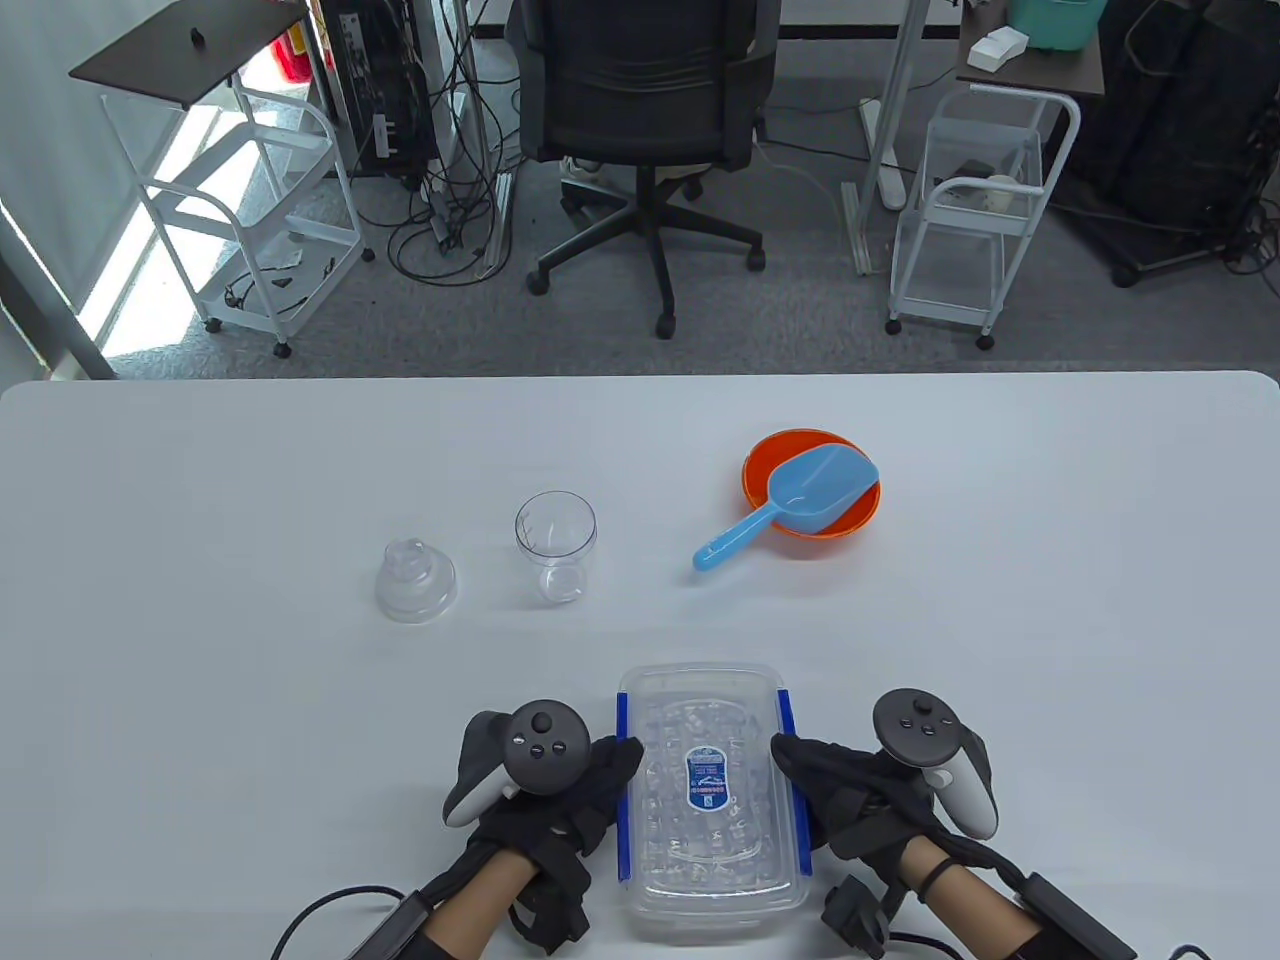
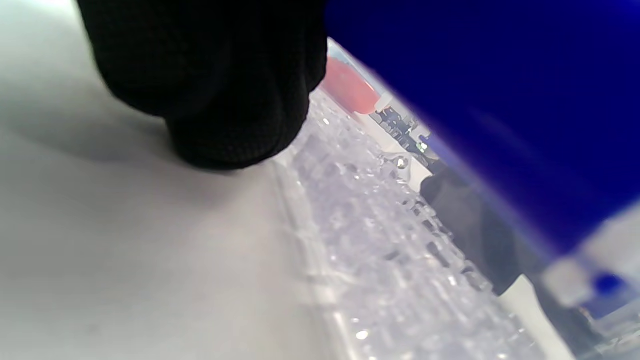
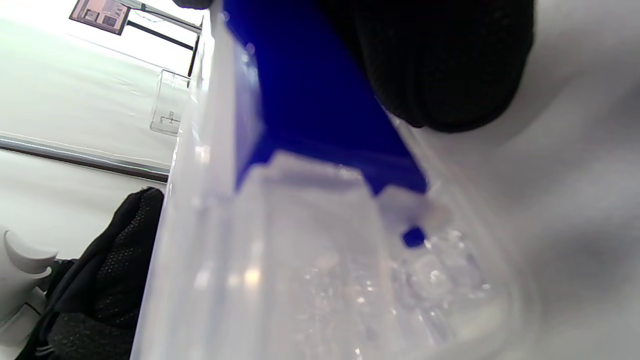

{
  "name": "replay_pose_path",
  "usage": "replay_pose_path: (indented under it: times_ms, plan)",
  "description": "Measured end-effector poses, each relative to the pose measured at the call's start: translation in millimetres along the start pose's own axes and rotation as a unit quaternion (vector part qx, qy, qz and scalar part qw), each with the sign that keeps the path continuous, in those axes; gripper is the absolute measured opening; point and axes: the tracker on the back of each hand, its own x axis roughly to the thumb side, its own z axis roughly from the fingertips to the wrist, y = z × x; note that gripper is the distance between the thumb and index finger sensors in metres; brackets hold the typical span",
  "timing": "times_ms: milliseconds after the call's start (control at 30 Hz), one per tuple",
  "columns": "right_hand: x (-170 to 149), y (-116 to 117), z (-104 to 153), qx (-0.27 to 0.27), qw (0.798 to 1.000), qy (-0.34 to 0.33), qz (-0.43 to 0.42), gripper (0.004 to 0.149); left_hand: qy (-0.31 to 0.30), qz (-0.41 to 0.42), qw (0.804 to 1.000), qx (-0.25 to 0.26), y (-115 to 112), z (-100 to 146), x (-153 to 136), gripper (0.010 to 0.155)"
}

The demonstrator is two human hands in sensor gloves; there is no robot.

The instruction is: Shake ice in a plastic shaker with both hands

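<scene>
The clear plastic shaker cup (image 1: 556,545) stands open and empty at mid-table, with its clear domed lid (image 1: 415,580) to its left. A lidded clear ice box (image 1: 700,678) full of ice cubes sits at the near edge between my hands. My left hand (image 1: 620,755) holds the box's left blue clip (image 1: 622,810); a fingertip (image 2: 225,100) lies under the clip (image 2: 500,100) on the table. My right hand (image 1: 785,750) holds the right blue clip (image 1: 796,810), with a fingertip (image 3: 440,60) against the clip (image 3: 310,100).
A blue scoop (image 1: 790,505) lies in an orange bowl (image 1: 860,515) at the right of mid-table, its handle pointing toward the near left. An office chair and wire carts stand on the floor beyond the table's far edge.
</scene>
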Motion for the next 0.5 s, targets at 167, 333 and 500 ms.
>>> replay_pose_path:
  times_ms: [167,333,500]
  plan:
    - [-0.4,-0.3,-0.3,-0.001,1.0,-0.008,-0.007,0.068,-0.017,-0.004,1.0,0.0,0.6,-1.1,-2.5,0.07]
    - [-0.8,-0.7,-0.4,-0.003,1.0,-0.013,-0.008,0.068,-0.01,0.002,1.0,0.017,-1.1,-1.2,-3.0,0.069]
    - [-0.3,-1.0,-0.4,0.002,1.0,-0.016,-0.009,0.068,-0.012,0.008,1.0,0.013,-0.6,-1.0,-3.1,0.069]
